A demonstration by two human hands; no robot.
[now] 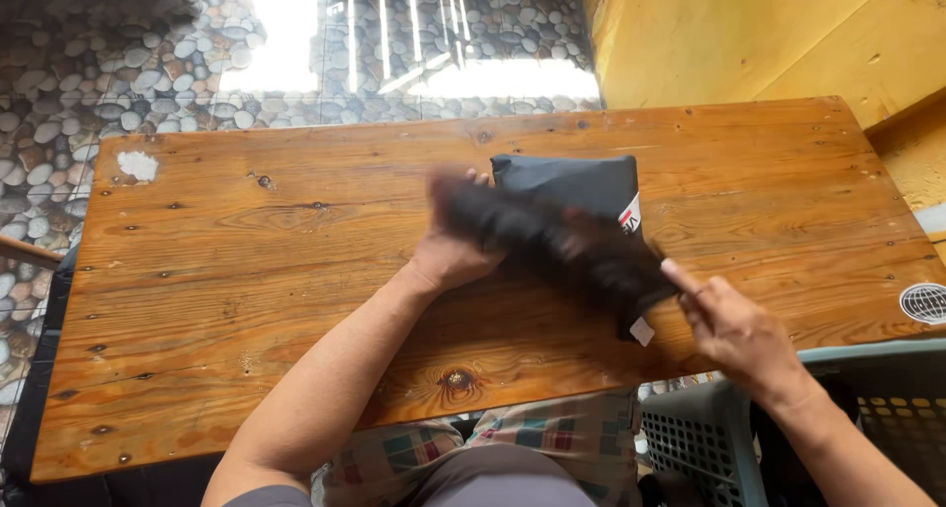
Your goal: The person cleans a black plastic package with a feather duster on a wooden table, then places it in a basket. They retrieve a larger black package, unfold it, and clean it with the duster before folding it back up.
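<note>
A dark, motion-blurred piece of cloth (562, 246) stretches across the middle of the wooden table (246, 270). My left hand (448, 256) grips its left end and my right hand (734, 330) pinches its right end near a small white tag. Behind it lies a folded black garment (572, 184) with a small label at its right edge, flat on the table.
A grey-green plastic laundry basket (690, 438) stands at the lower right beside my knees. The floor beyond the table is pebble-patterned tile (99, 64). A yellow wooden wall (769, 34) rises at the upper right. A white patch (138, 164) marks the table's far left.
</note>
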